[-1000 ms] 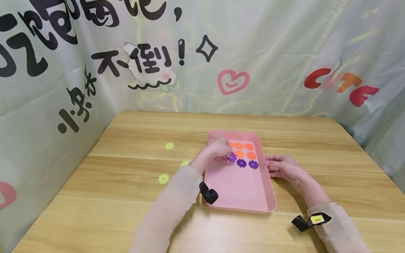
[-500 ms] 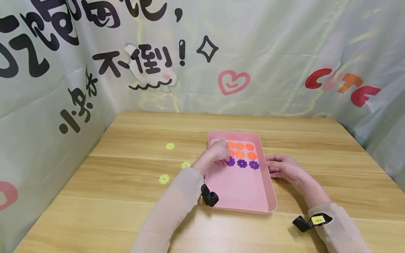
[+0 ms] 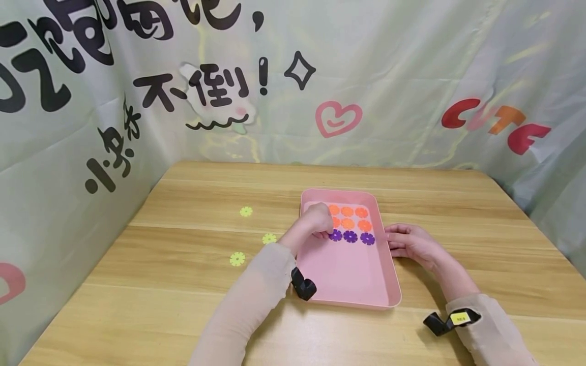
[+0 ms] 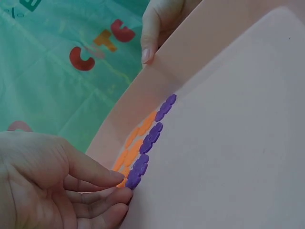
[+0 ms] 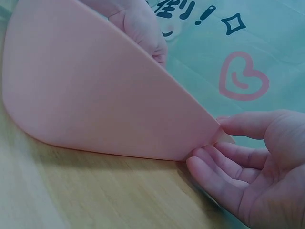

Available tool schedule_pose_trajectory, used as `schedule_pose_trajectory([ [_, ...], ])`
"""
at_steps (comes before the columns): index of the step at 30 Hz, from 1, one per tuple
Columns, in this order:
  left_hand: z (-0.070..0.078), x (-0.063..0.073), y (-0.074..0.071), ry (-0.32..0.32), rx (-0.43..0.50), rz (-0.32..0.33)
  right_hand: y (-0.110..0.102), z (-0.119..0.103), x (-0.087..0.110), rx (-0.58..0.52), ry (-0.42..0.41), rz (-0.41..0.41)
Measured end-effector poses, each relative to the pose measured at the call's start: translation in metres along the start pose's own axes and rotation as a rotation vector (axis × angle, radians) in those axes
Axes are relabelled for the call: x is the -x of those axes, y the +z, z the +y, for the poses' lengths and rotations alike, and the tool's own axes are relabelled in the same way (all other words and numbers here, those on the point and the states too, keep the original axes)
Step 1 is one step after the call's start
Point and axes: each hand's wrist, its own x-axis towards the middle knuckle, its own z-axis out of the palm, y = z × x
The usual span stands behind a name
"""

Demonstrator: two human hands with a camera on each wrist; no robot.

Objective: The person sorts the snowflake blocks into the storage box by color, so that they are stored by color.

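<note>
A pink tray (image 3: 348,277) lies on the table, with rows of orange snowflake discs (image 3: 348,223) toward its far end. Nearer me runs a row of purple snowflake discs (image 3: 350,237). My left hand (image 3: 316,219) reaches over the tray's left wall. Its thumb and fingertips pinch the edge of the leftmost purple snowflake disc (image 4: 137,172), which lies flat on the tray floor. The left hand hides part of the orange rows in the head view. At the right wall, my right hand (image 5: 267,167) holds the tray, thumb at the rim and curled fingers lower on the outside.
Left of the tray, yellow-green snowflake discs (image 3: 237,259) lie scattered on the wooden table (image 3: 151,284). The near part of the tray floor is bare pink. A printed cloth (image 3: 393,76) hangs behind and beside the table.
My left hand has brought the leftmost purple disc slightly down and nearer, into line with the other purple discs. The right hand stays at the tray wall.
</note>
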Motion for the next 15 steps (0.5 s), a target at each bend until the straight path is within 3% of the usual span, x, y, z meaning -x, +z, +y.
schedule_pose_trajectory([
  [3,-0.002,0.003,-0.003,0.033,0.016,0.006,0.000,-0.001,0.000,0.006,0.001,0.001],
  [7,-0.006,0.011,-0.013,0.123,0.085,0.007,0.000,0.000,-0.001,0.022,0.001,0.000],
  [10,-0.011,0.018,-0.026,0.179,0.179,0.006,-0.001,0.000,-0.001,0.039,0.000,0.000],
  [15,-0.021,0.027,-0.053,0.197,0.300,0.015,-0.001,0.001,-0.002,0.052,-0.007,-0.001],
])
